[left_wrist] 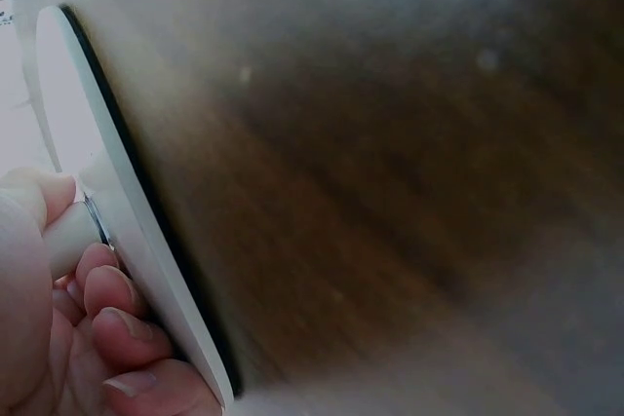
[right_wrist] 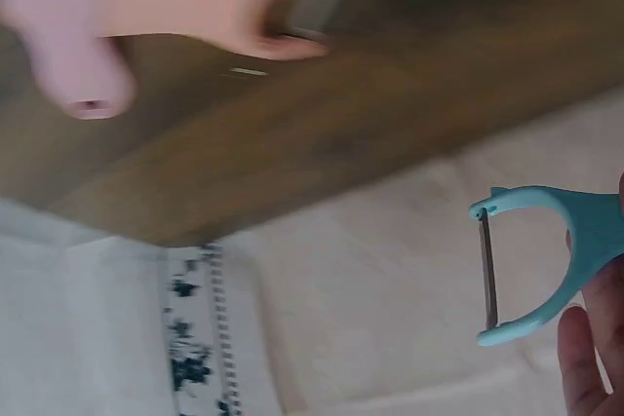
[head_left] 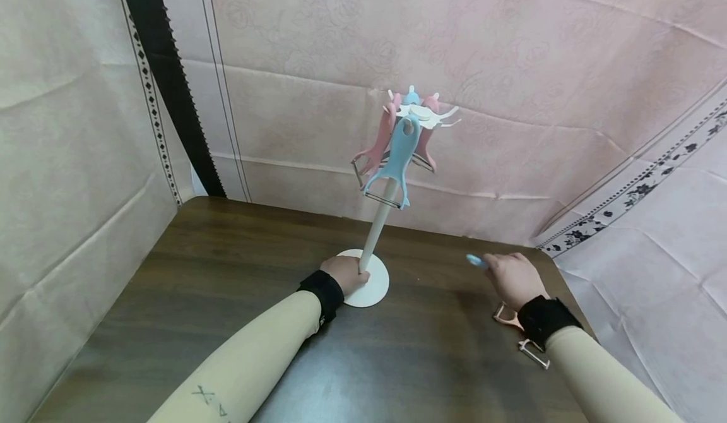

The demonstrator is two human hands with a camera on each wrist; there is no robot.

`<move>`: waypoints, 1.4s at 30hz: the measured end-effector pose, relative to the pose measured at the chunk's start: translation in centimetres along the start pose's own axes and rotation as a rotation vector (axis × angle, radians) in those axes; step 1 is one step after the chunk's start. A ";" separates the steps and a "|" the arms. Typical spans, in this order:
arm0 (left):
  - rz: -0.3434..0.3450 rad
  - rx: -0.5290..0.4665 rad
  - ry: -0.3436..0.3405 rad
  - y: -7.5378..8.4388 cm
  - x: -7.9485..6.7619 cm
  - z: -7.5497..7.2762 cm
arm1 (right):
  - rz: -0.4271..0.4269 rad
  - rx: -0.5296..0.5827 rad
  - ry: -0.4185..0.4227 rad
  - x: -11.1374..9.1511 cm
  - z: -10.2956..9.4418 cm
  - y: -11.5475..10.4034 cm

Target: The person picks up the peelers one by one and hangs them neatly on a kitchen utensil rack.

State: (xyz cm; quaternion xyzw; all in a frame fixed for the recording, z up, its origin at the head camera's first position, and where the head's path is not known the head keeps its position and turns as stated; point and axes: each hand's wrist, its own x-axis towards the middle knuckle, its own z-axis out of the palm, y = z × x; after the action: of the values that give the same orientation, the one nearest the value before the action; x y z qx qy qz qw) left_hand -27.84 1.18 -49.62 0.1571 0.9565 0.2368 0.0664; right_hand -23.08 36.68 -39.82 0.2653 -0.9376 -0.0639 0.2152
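Observation:
In the head view my left hand (head_left: 342, 273) grips the lower pole (head_left: 376, 230) of a white stand, just above its round base (head_left: 375, 287). The left wrist view shows the thumb and curled fingers around that pole. Pink peelers (head_left: 385, 134) and blue peelers (head_left: 402, 148) hang from hooks at the stand's top. At the right, my right hand (head_left: 515, 278) holds a light blue peeler (right_wrist: 590, 226), its blade end pointing away from the fingers. Under the right wrist lie a peach peeler (right_wrist: 185, 2) and a lilac peeler (right_wrist: 83, 65), partly hidden in the head view.
A dark wooden table (head_left: 227, 271) carries the stand and loose peelers. Pale patterned cloth (head_left: 318, 44) hangs behind it and along both sides. Some white hooks (head_left: 449, 113) at the stand's right side hold nothing.

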 end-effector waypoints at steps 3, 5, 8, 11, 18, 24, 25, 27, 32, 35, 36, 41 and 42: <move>-0.001 0.002 0.000 0.2 0.0 0.0 | 0.076 0.069 0.103 1.8 -1.6 -0.3; -0.003 0.001 0.000 0.3 0.0 0.0 | 0.111 0.108 0.142 2.9 -2.9 -0.5; 0.001 0.000 0.003 0.4 0.0 0.0 | 0.150 0.172 0.169 4.5 -5.1 -0.8; 0.009 0.006 0.016 0.2 0.1 0.1 | 0.204 0.243 0.186 6.3 -7.6 -1.5; -0.008 0.001 0.011 0.5 -0.3 -0.4 | 0.220 0.309 0.315 10.1 -12.4 -3.5; -0.008 0.009 0.012 0.9 -0.7 -0.8 | 0.185 0.302 0.375 12.2 -14.9 -5.0; -0.004 0.008 0.014 0.9 -0.7 -0.8 | 0.188 0.305 0.379 12.4 -15.2 -5.2; -0.001 0.013 0.016 0.8 -0.6 -0.6 | 0.196 0.313 0.385 12.7 -15.7 -5.5; 0.003 0.000 0.019 0.6 -0.4 -0.5 | 0.206 0.325 0.400 13.6 -16.4 -6.0; 0.003 0.000 0.016 0.6 -0.3 -0.4 | 0.199 0.329 0.409 14.0 -16.6 -6.2; 0.004 0.001 0.014 0.6 -0.3 -0.4 | 0.197 0.330 0.413 14.1 -16.7 -6.3; 0.005 0.005 -0.003 0.8 -0.4 -0.7 | 0.185 0.343 0.440 14.7 -16.9 -6.7; 0.008 0.000 -0.003 0.9 -0.5 -0.9 | 0.187 0.345 0.446 14.8 -17.0 -6.8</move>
State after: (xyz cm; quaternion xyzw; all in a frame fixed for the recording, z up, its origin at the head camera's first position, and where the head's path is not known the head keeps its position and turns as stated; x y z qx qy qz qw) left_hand -27.32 1.36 -48.42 0.1612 0.9558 0.2367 0.0668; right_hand -23.80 23.00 -20.69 0.2180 -0.8846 0.1765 0.3726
